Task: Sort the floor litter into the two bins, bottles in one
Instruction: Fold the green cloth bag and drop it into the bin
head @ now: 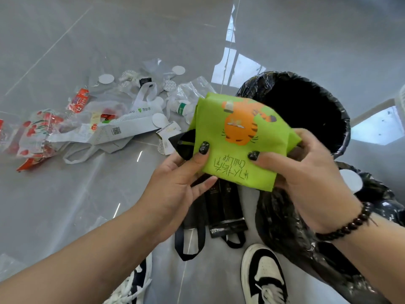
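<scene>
A folded green bag (238, 137) with an orange tiger print is held up between both hands, just left of a bin lined with black plastic (337, 119). My left hand (182, 183) pinches its lower left edge with the thumb on top. My right hand (306, 172) grips its right side. A second black-lined bin (291, 227) stands below the right hand, mostly hidden by my arm. On the floor at left lies a pile of litter (105, 119). A small clear bottle with a green label (182, 107) lies behind the bag.
A black bag with handles (219, 216) lies on the grey tiled floor under my hands. White bags, red printed wrappers (37, 132) and several round white discs are scattered at left. My two shoes (263, 275) stand at the bottom.
</scene>
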Demonstrator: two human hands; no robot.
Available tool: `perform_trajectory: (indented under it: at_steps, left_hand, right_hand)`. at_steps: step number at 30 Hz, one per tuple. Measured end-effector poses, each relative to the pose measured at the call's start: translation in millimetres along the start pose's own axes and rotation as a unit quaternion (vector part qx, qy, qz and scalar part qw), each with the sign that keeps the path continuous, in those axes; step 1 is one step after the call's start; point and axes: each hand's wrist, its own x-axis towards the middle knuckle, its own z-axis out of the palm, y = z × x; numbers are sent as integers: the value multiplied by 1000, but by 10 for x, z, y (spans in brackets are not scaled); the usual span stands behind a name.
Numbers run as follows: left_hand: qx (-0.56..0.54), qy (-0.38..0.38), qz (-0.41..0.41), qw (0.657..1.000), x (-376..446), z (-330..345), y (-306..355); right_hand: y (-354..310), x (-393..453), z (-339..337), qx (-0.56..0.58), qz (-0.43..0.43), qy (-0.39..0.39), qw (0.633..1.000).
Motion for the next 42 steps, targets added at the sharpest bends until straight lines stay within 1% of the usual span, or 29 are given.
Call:
perform_trajectory:
  at_steps: [2, 4, 5, 7, 8, 9, 10, 11, 12, 14, 15, 16, 17, 18, 20, 21, 23, 24, 25, 27, 29, 30, 33, 35, 39, 42]
  left_hand:
    - [57, -17, -3, 998, 48, 122, 21]
    - [130, -36, 6, 991, 163, 291, 74]
    - [162, -41, 15, 986, 253, 372, 108]
    - [208, -23, 32, 977, 470, 516, 164]
    - [240, -5, 48, 970, 582, 569, 177]
    - [288, 9, 76, 955, 679, 618, 181]
    - [351, 14, 116, 929, 744, 648, 174]
    - [430, 9, 164, 888, 788, 662, 149]
    - [515, -4, 217, 829, 819, 671, 118]
    - [649, -43, 333, 682, 870, 647, 21]
    - [688, -66, 374, 619, 916, 638, -42]
    - [710, -88, 394, 577, 963, 618, -106]
    - [722, -109, 396, 557, 1004, 591, -166]
    - [726, -131, 379, 559, 1043, 568, -218]
    - [712, -171, 342, 590, 1100, 486, -288]
    - [700, -185, 333, 604, 1134, 453, -311]
    - [683, -192, 333, 621, 1164, 413, -337]
    - [679, -189, 333, 627, 1166, 416, -340]
    - [674, -182, 336, 632, 1173, 424, -348]
    - [666, -175, 349, 636, 1174, 439, -380]
    - [658, -172, 368, 634, 1186, 445, -411]
    - [653, -171, 375, 635, 1191, 450, -420]
    - [647, -174, 386, 634, 1185, 451, -443]
    - [642, -183, 391, 634, 1187, 435, -441]
    - [633, -187, 402, 634, 1209, 413, -369]
    - [612, -186, 426, 640, 1207, 419, -336]
  right_hand:
    - [-66, 17, -104, -88, -52, -2, 995]
    - [-131, 35, -209, -129, -88, 8, 988]
    - [-172, 66, -281, -127, -99, 25, 987]
    - [-300, 160, -484, -131, -133, 90, 978]
    - [-369, 220, -600, -165, -156, 135, 965]
    - [-426, 268, -698, -224, -174, 182, 942]
    - [-456, 317, -784, -298, -182, 215, 912]
    - [-464, 357, -853, -369, -192, 225, 881]
    - [-469, 390, -904, -434, -203, 213, 852]
    - [-460, 478, -928, -550, -196, 161, 796]
    - [-448, 547, -920, -595, -181, 130, 772]
    - [-442, 624, -883, -628, -167, 99, 754]
    - [-423, 712, -836, -649, -159, 71, 741]
    - [-397, 818, -806, -660, -151, 48, 734]
    - [-331, 1039, -734, -684, -164, 24, 710]
    - [-283, 1157, -700, -696, -177, 16, 696]
    - [-182, 1362, -613, -713, -190, 1, 674]
    - [-129, 1457, -574, -715, -179, -7, 675]
    - [-85, 1558, -537, -713, -154, -16, 684]
    - [-26, 1743, -484, -701, -74, -30, 709]
    - [24, 1907, -444, -683, -25, -31, 730]
    - [64, 1971, -423, -681, -14, -31, 731]
    - [292, 2077, -402, -697, 17, -35, 716]
    - [445, 2124, -444, -698, 47, -37, 714]
    - [426, 2263, -613, -677, 85, -34, 730]
    - [276, 2320, -735, -660, 82, 5, 747]
